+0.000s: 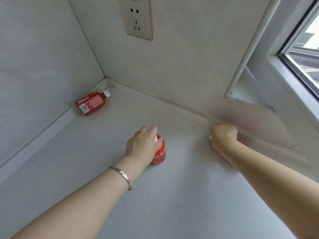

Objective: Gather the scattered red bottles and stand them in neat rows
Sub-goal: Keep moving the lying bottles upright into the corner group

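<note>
**A:** Where are you with the bottles?

**Me:** Early, I'd say. My left hand (144, 145) has its grip clenched round the top of one red bottle (159, 155), fingers over the white cap, and that one is upright on the counter (181, 195), out in the open middle. My right hand (223, 137) is closed on a second bottle (243, 144) close to the back wall; I only see a sliver of red past the wrist and a bit of white at the knuckles, so I can't tell whether it's upright or tilted.

**A:** Any rows yet?

**Me:** None that I can see. The two in my hands are well apart, not side by side. And a third bottle (92, 102) is lying on its side, far off in the corner, just beside the left wall, cap pointing into the corner.

**A:** So what's left?

**Me:** My guess: bring these two together, fetch the corner one, stand it up and line them all up.

**A:** Anything in the way?

**Me:** The counter between them looks bare. There's a wall socket (137, 18) above, well clear, and a window frame (279, 69) to my right, near that hand. The corner one means a long reach.
</note>
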`<state>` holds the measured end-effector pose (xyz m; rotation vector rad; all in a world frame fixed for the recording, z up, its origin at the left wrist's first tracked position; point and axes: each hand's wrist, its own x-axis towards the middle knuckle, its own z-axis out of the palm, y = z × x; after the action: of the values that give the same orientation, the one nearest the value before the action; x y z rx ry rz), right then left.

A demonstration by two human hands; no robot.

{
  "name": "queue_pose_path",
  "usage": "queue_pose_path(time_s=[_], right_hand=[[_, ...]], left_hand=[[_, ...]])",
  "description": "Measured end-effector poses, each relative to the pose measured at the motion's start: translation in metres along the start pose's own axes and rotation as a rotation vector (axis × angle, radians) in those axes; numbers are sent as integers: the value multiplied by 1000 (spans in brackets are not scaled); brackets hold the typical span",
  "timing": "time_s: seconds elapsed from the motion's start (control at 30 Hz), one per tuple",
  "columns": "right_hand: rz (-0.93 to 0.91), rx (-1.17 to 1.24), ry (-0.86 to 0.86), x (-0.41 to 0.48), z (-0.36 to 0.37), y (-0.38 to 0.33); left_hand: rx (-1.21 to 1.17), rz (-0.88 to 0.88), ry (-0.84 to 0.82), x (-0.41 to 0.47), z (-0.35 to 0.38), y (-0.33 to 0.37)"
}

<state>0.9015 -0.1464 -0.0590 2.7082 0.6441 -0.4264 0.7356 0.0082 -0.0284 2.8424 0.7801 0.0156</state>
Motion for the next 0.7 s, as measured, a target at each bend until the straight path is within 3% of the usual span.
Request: queue_pose_path(time_s=[0.2,0.33,0.5,0.7], right_hand=[[-161,-92,24,-50,13,-8],[-181,-28,69,-99,-5,3],[-213,287,74,-164,-20,-7],[-532,569,5,-255,-38,-89]], left_hand=[[-54,-111,4,-11,2,2],[-231,-244,17,-52,-1,-4],[-359,-332,5,-134,-27,-27],[-458,-435,54,-269,-70,-90]])
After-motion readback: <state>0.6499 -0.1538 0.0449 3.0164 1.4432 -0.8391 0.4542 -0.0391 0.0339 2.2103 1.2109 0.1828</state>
